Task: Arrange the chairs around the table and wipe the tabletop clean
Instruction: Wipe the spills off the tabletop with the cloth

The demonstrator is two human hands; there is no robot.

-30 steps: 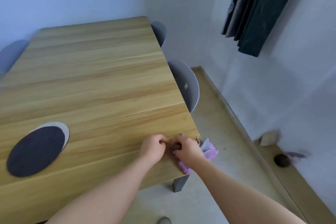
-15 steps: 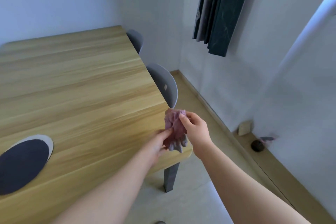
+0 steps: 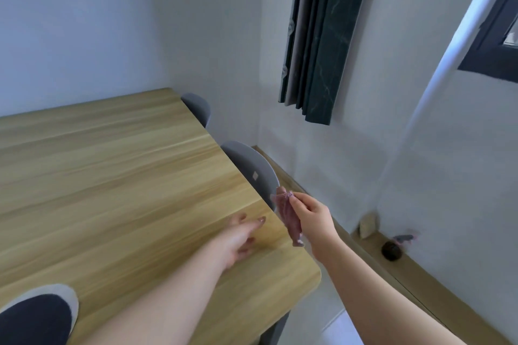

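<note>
The right grip (image 3: 311,218) pinches the top of a mauve cloth (image 3: 288,216) between thumb and fingertips. The cloth hangs limp and bunched, clear of the surface, right at the counter's right edge. The left grip (image 3: 238,241) is empty, fingers spread and straight, low over the wooden counter (image 3: 112,176) just beside the cloth. Whether it touches the wood cannot be told. Two grey chairs sit tucked in along the right side: the near chair (image 3: 249,168) has its backrest just behind the cloth, and the far chair (image 3: 197,108) stands by the back corner. At the bottom left a dark round pad (image 3: 36,316) with a pale rim lies on the counter. A dark curtain (image 3: 316,36) hangs on the wall beyond. A small dark round object (image 3: 391,251) rests on the wooden ledge (image 3: 434,288) along the wall.
</note>
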